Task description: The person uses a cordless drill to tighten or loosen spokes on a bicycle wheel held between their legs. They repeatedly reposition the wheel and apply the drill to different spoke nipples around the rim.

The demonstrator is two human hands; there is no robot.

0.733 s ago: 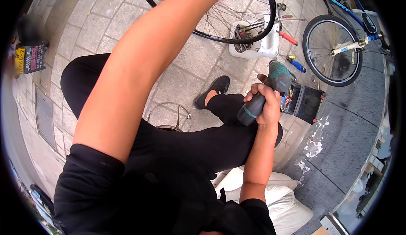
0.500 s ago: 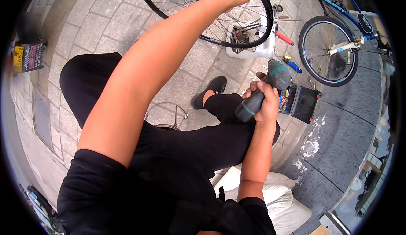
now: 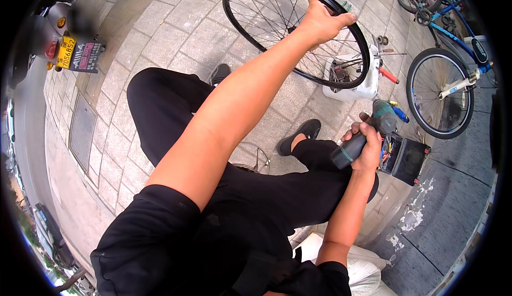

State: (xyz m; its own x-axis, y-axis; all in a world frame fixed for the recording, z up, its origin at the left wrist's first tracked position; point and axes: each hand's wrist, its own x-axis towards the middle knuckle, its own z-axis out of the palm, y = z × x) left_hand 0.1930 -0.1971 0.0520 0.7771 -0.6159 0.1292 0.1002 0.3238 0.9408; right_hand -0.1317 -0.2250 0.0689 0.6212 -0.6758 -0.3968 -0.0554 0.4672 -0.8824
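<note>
Black, thin-spoked wheel [image 3: 292, 30]: left fingers [image 3: 348, 19] grip it; right fingers [image 3: 367, 130] clasp a teal-grey drill [image 3: 383, 116].

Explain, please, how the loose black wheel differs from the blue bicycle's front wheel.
The loose black spoked wheel is held by the left hand; the front wheel of the blue bicycle sits in a white fork. The loose wheel partly hides the white plastic container; the bicycle's wheel doesn't. Both are spoked.

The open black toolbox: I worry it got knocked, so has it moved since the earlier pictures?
No. The toolbox keeps its place relative to the white patch on the grey slabs; only the view has shifted.
</note>
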